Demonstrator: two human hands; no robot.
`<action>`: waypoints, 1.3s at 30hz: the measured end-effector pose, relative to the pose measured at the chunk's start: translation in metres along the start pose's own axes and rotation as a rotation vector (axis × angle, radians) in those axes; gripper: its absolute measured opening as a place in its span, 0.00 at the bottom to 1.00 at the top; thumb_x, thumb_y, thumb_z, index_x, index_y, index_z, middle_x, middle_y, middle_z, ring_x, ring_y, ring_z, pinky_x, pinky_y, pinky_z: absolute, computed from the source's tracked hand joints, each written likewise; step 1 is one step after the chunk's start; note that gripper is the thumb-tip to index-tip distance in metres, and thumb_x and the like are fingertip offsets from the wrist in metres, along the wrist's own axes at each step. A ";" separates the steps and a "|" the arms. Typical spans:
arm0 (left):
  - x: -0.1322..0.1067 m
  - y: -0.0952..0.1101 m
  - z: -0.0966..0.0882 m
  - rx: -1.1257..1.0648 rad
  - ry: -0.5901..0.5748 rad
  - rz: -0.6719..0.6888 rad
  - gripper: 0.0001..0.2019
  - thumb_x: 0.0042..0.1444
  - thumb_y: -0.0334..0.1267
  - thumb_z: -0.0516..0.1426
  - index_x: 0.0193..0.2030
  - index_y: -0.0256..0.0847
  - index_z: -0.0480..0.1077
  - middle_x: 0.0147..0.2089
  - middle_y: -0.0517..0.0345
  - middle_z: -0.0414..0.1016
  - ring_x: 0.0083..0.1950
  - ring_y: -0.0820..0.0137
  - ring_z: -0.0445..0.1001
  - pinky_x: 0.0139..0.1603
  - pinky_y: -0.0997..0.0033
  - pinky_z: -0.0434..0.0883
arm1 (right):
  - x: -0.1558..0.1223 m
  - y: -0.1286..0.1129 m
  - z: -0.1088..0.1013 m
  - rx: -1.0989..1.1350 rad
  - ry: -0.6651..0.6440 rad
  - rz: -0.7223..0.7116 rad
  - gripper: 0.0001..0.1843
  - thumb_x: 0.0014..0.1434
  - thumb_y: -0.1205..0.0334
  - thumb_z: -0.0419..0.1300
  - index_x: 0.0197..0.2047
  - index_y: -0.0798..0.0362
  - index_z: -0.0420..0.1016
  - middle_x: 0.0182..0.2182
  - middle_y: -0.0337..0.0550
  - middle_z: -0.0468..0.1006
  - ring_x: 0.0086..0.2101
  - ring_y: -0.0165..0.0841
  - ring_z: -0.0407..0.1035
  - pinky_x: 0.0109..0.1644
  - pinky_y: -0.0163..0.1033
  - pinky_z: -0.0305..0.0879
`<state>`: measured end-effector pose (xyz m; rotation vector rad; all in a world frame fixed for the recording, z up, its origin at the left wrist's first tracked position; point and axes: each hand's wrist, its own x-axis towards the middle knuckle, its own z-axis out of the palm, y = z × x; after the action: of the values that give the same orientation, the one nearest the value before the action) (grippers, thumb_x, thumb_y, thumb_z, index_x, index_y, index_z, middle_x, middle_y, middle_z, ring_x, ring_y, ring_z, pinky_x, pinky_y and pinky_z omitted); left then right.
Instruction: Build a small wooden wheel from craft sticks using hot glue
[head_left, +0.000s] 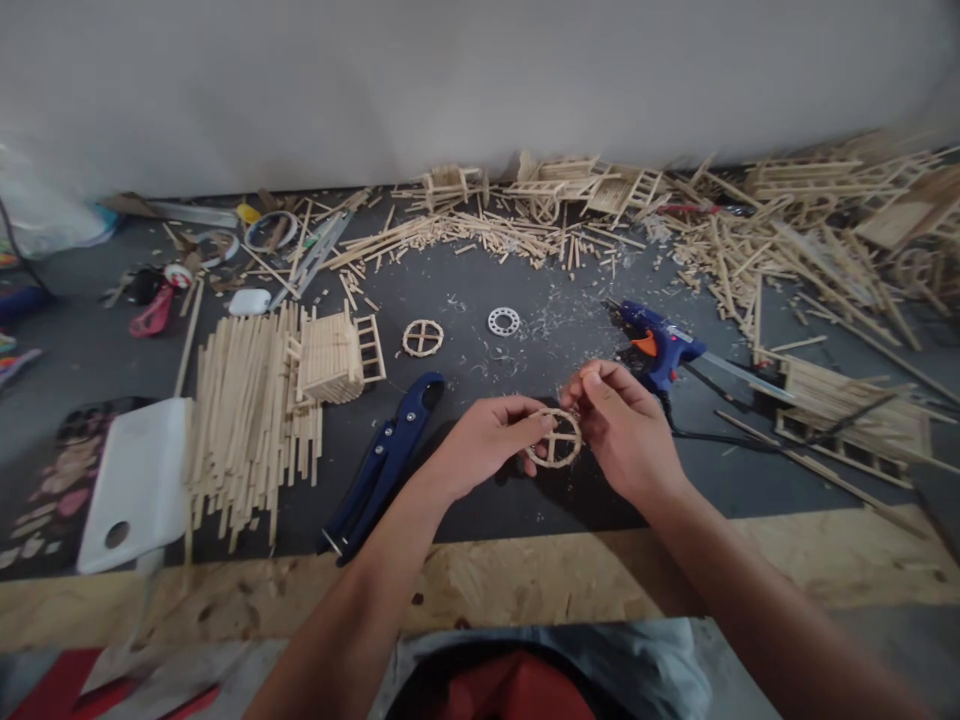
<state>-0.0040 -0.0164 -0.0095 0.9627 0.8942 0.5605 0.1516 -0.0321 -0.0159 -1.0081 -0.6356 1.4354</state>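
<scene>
A small wheel made of thin wooden sticks, with a crossed-spoke centre (553,437), is pinched between the thumb and fingers of my left hand (491,440). My right hand (626,425) is close to the wheel's right rim, its thumb and fingertips pressed together. Whatever it pinches is too small to make out. Beyond my hands lie a second spoked wheel (424,338) and a white ring with holes (504,331). A blue glue gun (664,345) with an orange trigger lies just past my right hand. Left of my left hand rests a blue-handled cutter (390,450).
Thin wooden sticks (244,420) are piled at left, with a small stick-built cart (330,360) on them. A white cutting board (139,480) lies beside them. Cut stick pieces (525,240) and more stick models (555,180) line the wall. The glue gun's black cord (720,438) runs right.
</scene>
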 end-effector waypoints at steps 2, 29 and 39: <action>0.001 -0.001 -0.001 0.010 0.005 -0.007 0.10 0.52 0.42 0.60 0.33 0.37 0.73 0.25 0.61 0.71 0.24 0.77 0.68 0.24 0.76 0.69 | 0.003 -0.002 -0.001 0.018 0.056 -0.053 0.07 0.53 0.60 0.64 0.29 0.51 0.70 0.25 0.34 0.69 0.28 0.25 0.66 0.30 0.30 0.61; 0.002 -0.004 -0.006 -0.080 0.066 0.023 0.11 0.52 0.44 0.60 0.34 0.37 0.73 0.25 0.60 0.71 0.24 0.77 0.67 0.25 0.75 0.68 | 0.006 -0.011 -0.014 -0.507 -0.014 -0.078 0.11 0.53 0.57 0.63 0.40 0.47 0.77 0.27 0.37 0.74 0.23 0.27 0.63 0.24 0.34 0.59; 0.001 0.000 -0.004 -0.105 0.055 -0.007 0.12 0.49 0.44 0.62 0.33 0.36 0.71 0.26 0.62 0.69 0.26 0.77 0.68 0.26 0.77 0.67 | 0.000 -0.011 -0.010 -0.623 -0.228 0.079 0.09 0.55 0.56 0.62 0.38 0.49 0.77 0.29 0.38 0.77 0.23 0.25 0.64 0.26 0.33 0.61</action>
<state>-0.0070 -0.0142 -0.0109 0.8522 0.9084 0.6241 0.1654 -0.0327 -0.0110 -1.3650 -1.2727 1.4633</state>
